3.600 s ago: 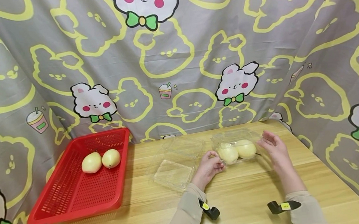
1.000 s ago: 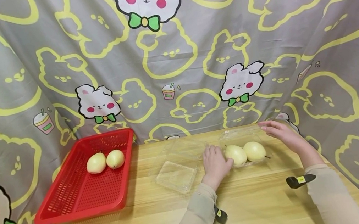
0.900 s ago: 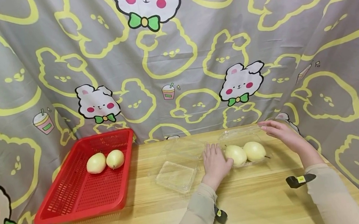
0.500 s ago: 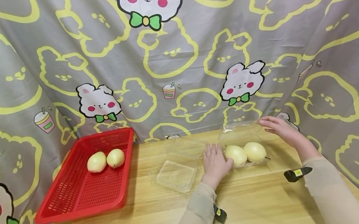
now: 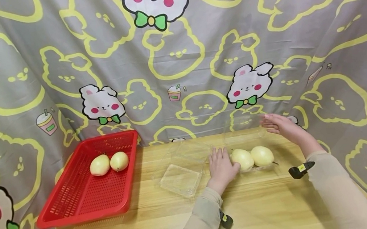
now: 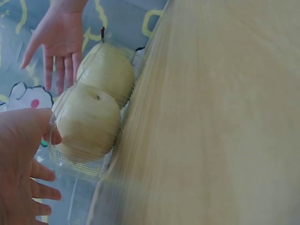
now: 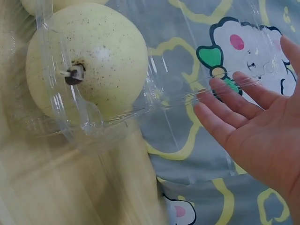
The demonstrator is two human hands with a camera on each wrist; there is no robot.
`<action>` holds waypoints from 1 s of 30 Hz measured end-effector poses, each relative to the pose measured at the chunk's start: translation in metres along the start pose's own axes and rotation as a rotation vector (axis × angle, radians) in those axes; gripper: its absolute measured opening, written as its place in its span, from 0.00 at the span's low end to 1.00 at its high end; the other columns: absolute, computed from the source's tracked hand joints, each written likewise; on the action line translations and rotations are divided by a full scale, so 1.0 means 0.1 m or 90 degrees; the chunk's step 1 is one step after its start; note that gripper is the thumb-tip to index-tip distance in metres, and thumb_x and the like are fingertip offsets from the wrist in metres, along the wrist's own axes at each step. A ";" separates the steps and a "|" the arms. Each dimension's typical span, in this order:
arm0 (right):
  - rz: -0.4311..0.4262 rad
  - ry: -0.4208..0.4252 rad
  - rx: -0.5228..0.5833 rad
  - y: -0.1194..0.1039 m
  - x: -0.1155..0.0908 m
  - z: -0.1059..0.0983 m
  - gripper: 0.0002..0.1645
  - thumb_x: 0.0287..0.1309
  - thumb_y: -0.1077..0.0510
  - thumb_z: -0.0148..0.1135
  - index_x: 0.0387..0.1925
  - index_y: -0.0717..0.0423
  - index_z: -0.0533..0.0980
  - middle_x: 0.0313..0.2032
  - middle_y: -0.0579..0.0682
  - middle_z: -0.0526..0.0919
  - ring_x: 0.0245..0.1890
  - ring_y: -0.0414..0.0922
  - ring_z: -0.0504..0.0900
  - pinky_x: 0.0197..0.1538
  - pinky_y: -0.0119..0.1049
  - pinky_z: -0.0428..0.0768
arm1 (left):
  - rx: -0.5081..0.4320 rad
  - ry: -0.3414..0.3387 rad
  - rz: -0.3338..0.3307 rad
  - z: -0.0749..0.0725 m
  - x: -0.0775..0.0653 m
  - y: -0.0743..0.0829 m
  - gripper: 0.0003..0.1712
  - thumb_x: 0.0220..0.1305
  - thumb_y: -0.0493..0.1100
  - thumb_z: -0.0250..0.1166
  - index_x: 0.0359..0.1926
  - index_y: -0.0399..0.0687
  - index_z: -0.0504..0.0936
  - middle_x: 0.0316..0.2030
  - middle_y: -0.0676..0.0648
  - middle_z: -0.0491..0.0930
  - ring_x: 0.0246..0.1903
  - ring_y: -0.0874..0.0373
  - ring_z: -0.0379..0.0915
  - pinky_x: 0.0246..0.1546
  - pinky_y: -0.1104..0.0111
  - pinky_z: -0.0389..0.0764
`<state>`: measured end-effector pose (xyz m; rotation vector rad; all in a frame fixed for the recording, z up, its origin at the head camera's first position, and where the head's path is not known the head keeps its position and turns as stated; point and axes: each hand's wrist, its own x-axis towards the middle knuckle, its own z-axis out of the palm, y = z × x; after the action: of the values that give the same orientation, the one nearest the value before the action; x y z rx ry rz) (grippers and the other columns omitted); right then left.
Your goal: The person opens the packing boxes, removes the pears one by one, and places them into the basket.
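Two pale yellow pears (image 5: 242,160) sit side by side in the base of a clear plastic clamshell box (image 6: 84,168). Its hinged lid (image 5: 244,134) stands raised at the back, against the curtain. My left hand (image 5: 221,167) is at the box's left end, fingers stretched forward; in the left wrist view the thumb is at the box's rim and the other fingers are spread outside it. At the lid's right edge is my right hand (image 5: 281,126), palm turned inward, fingers straight. In the right wrist view those fingertips overlap the clear plastic edge.
A second clear box (image 5: 179,180) lies opened out on the wooden table, left of my left hand. Further left stands a red perforated basket (image 5: 89,199) with two more pears (image 5: 100,165). A patterned curtain (image 5: 189,66) rises right behind the table's back edge.
The lid over the pears has swung up and back, with my right hand rising along its edge. My left hand has moved from the box's front to its left end.
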<state>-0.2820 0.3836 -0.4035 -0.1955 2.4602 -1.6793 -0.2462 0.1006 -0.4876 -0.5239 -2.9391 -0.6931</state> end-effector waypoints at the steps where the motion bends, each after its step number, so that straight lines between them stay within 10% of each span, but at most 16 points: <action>1: 0.001 -0.004 0.009 0.01 0.01 -0.01 0.46 0.72 0.34 0.33 0.76 0.61 0.44 0.72 0.67 0.54 0.72 0.63 0.55 0.64 0.31 0.73 | -0.002 -0.001 0.000 0.00 0.00 0.00 0.42 0.58 0.56 0.53 0.72 0.45 0.61 0.71 0.42 0.64 0.76 0.43 0.45 0.75 0.50 0.51; 12: 0.018 -0.041 0.068 0.09 0.08 0.00 0.47 0.74 0.37 0.31 0.75 0.62 0.31 0.75 0.70 0.41 0.74 0.66 0.44 0.74 0.55 0.53 | -0.007 0.004 -0.001 0.00 0.01 0.00 0.43 0.56 0.54 0.54 0.73 0.46 0.60 0.70 0.43 0.65 0.75 0.44 0.46 0.75 0.52 0.52; 30: 0.055 -0.048 0.062 0.36 0.05 0.17 0.47 0.75 0.43 0.37 0.74 0.63 0.26 0.74 0.71 0.37 0.73 0.68 0.43 0.73 0.62 0.46 | -0.028 0.006 -0.005 0.00 0.00 0.01 0.43 0.56 0.53 0.55 0.73 0.45 0.60 0.70 0.42 0.65 0.75 0.43 0.47 0.74 0.51 0.53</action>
<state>-0.2840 0.3806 -0.4430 -0.1357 2.2928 -1.7179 -0.2460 0.1009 -0.4870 -0.5107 -2.9244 -0.7610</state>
